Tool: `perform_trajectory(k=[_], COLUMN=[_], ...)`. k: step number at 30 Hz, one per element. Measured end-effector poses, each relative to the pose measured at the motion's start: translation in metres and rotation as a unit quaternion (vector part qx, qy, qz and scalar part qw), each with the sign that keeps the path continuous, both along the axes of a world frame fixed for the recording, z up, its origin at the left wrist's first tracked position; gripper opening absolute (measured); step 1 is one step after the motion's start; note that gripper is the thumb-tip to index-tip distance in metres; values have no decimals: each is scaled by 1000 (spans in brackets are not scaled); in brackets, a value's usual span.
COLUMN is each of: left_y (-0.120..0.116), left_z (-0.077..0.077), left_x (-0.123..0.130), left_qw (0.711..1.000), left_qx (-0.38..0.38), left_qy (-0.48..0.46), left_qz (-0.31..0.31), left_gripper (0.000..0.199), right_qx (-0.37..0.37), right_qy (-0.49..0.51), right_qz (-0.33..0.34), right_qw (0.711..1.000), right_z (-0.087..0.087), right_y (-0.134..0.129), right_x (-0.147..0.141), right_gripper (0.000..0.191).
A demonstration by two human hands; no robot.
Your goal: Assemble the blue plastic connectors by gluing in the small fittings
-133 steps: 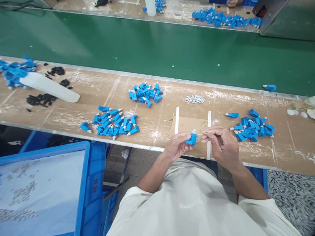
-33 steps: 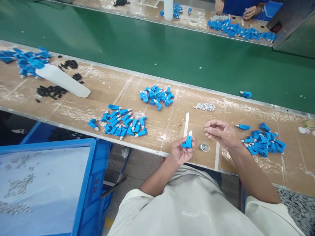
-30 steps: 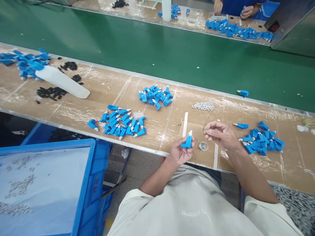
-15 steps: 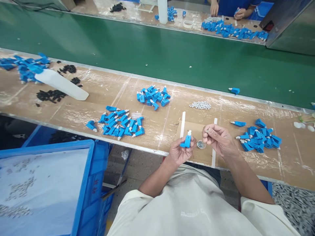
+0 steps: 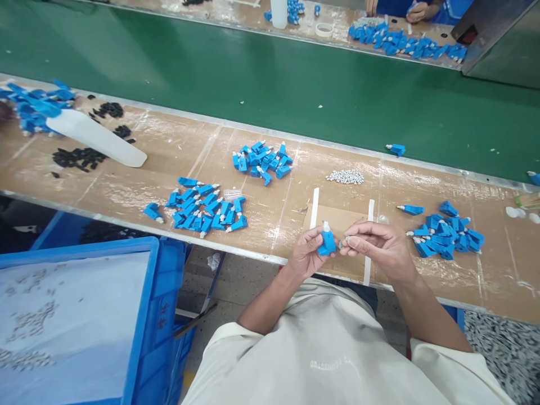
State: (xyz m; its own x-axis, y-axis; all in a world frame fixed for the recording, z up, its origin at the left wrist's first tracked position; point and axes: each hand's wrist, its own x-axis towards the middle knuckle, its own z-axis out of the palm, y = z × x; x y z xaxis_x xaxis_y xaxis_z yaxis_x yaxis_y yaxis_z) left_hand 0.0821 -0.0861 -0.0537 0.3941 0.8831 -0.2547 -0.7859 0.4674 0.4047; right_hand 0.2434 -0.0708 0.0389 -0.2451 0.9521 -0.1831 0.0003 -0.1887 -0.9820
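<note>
Beside a green surface point(image 5: 211, 73), above a brown-covered bench point(image 5: 169, 146), the left hand point(image 5: 304, 253) pinches a blue part point(image 5: 327, 243), white tip point(image 5: 326, 226) up, while the right hand point(image 5: 382, 246), drawn narrow, holds a small pale piece point(image 5: 346, 240) (mostly hidden) just beside it. Joining the two appears the step in hand; the next move would call for careful alignment.

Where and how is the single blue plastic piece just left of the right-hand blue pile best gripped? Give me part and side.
Pinch the blue plastic piece by the long sides of its blue body, likely best from above with the right hand once free. It lies lengthwise, white tip pointing left, and brown tabletop separates it from the blue pile.
</note>
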Motion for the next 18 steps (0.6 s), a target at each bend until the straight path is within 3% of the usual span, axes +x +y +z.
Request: perform_trajectory(k=[5,11,18], left_y=[0,2,1], left_z=[4,3,-8], left_x=[1,4,8], left_qw=[997,980,950], left_qx=[57,138,208], left_qy=[52,110,188], left_qz=[31,89,138], left_gripper=[45,40,36], right_qx=[44,187,232], right_qy=[-59,-156,-169], right_qz=[6,12,15], right_qw=[997,970,958], right_z=[6,3,-2], right_y=[-8,-17,-14], right_x=[-3,-5,-6], right_gripper=[33,19,14])
